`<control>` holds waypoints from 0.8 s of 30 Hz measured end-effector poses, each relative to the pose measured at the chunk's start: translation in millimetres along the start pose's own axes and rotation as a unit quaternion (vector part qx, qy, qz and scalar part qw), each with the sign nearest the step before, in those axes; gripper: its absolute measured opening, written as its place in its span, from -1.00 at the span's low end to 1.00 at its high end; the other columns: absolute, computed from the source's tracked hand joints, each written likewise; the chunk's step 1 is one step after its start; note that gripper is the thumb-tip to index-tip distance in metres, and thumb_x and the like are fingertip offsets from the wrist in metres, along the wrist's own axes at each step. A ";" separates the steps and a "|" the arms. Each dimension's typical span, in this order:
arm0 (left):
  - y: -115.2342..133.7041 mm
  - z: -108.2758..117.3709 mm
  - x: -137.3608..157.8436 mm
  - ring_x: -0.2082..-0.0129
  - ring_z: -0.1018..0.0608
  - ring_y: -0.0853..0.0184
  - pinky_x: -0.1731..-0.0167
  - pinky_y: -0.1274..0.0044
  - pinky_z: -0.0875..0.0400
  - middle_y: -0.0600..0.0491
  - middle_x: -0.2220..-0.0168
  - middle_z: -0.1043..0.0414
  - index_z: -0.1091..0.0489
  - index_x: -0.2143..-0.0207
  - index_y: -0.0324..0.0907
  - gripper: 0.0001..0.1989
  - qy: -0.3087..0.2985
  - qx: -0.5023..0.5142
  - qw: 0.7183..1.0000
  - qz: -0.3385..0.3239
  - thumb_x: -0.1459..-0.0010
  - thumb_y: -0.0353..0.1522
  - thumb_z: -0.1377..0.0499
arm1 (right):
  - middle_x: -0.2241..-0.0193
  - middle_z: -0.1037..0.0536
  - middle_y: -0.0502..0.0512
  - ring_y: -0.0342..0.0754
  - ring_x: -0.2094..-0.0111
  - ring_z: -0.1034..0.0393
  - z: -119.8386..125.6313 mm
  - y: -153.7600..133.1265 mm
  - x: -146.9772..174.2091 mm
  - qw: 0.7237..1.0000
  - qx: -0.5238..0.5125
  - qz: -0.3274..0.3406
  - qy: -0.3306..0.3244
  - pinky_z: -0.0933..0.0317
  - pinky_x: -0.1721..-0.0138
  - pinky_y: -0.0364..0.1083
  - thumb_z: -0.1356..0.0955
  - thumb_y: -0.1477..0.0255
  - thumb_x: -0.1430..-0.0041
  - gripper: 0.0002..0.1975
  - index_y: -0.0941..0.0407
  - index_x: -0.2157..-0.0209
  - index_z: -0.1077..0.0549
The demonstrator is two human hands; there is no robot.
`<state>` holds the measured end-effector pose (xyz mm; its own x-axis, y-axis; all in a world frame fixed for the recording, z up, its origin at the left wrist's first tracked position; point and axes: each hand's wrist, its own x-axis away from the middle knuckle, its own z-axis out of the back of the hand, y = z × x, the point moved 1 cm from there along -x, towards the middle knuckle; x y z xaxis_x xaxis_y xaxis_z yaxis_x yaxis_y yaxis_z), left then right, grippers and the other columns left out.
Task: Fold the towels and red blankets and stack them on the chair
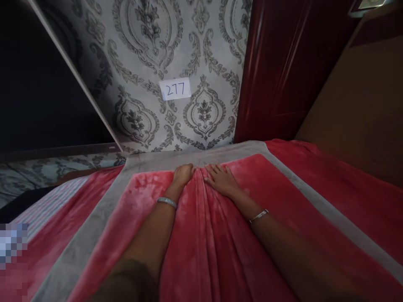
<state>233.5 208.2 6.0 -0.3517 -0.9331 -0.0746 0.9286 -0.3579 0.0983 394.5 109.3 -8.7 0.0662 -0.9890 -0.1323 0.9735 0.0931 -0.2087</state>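
Note:
A red plush blanket (pixel 277 188) with a grey border (pixel 195 157) lies spread over a bed. My left hand (pixel 182 174) is curled at the far end of the blanket, its fingers gripping bunched folds of the fabric. My right hand (pixel 222 178) lies flat beside it, fingers spread and pressing on the red cloth. The two hands almost touch. Long creases run from the hands back towards me. Each wrist wears a silver bangle.
A wall with grey damask wallpaper (pixel 151 50) rises just beyond the bed, bearing a white label (pixel 175 89) reading 277. A dark red door (pixel 283 63) stands at the right. A striped sheet (pixel 47 205) shows at the left.

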 end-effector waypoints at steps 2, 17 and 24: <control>3.5 2.1 3.3 -0.05 -0.57 0.16 -0.01 0.43 -0.36 -0.17 0.02 -0.58 -0.51 0.03 -0.15 -0.59 -0.002 -0.009 1.000 -0.006 -0.41 -0.16 0.05 | -0.42 -0.06 0.23 0.18 -0.42 0.10 3.3 -1.9 0.0 1.000 -0.004 -0.003 -0.003 0.24 -0.38 0.26 -0.07 0.09 -0.44 -0.34 0.11 -0.43 -0.05; 38.2 30.5 125.2 -0.42 -0.11 -0.06 -0.34 0.09 0.00 -0.29 -0.41 -0.07 -0.11 -0.38 -0.29 -0.32 -0.005 -0.007 0.997 -0.072 -0.37 -0.07 0.05 | -0.45 0.08 0.19 0.16 -0.46 0.26 23.8 -38.1 170.4 0.999 -0.005 -0.011 -0.039 0.19 -0.37 0.29 -0.13 0.13 -0.42 -0.36 0.03 -0.44 -0.05; 55.9 18.9 146.2 -0.46 0.04 -0.08 -0.36 -0.01 0.16 -0.20 -0.47 0.12 -0.01 -0.43 -0.19 -0.31 -0.044 0.011 0.998 -0.045 -0.37 -0.07 0.09 | -0.44 0.07 0.31 0.19 -0.45 0.23 9.6 -84.7 204.0 0.998 -0.038 -0.032 -0.029 0.20 -0.37 0.27 -0.18 0.22 -0.41 -0.39 0.12 -0.41 -0.14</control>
<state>231.8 51.2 19.3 -0.4440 -0.8960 0.0034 0.8900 -0.4406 0.1174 327.6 -101.5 -8.7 0.0181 -0.9980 -0.0610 0.9569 0.0350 -0.2882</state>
